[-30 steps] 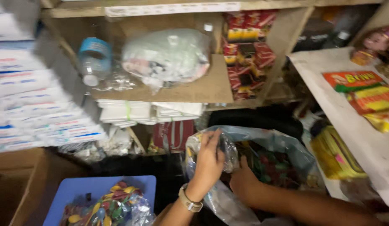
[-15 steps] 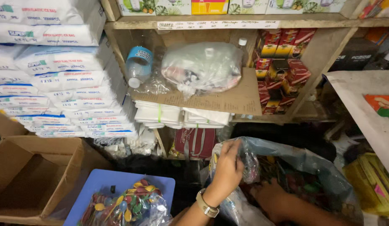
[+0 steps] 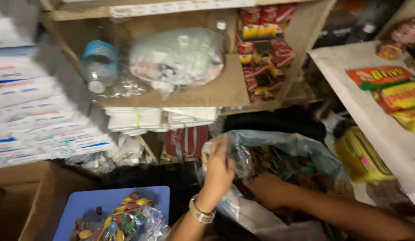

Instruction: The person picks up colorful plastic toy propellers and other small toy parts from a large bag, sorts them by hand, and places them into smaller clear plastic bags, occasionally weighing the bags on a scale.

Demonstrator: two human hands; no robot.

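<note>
A large clear plastic bag (image 3: 296,149) full of small coloured items sits low in the middle. My left hand (image 3: 220,172), with a metal watch on its wrist, grips the bag's near rim and holds the mouth apart. My right hand (image 3: 263,189) reaches down inside the bag among the items; its fingers are hidden by the plastic and the contents. A blue tray (image 3: 93,205) at the lower left holds a second clear bag of coloured pieces (image 3: 120,221).
A wooden shelf (image 3: 216,91) ahead carries a stuffed clear bag (image 3: 178,58), a plastic bottle (image 3: 98,64) and red packets (image 3: 263,49). White packs (image 3: 38,116) are stacked at the left, above a cardboard box (image 3: 20,201). A white counter (image 3: 377,120) with snack packets stands right.
The view has swung right and down a little. My left hand still holds the bag's rim, and my right hand has stayed inside the bag.
</note>
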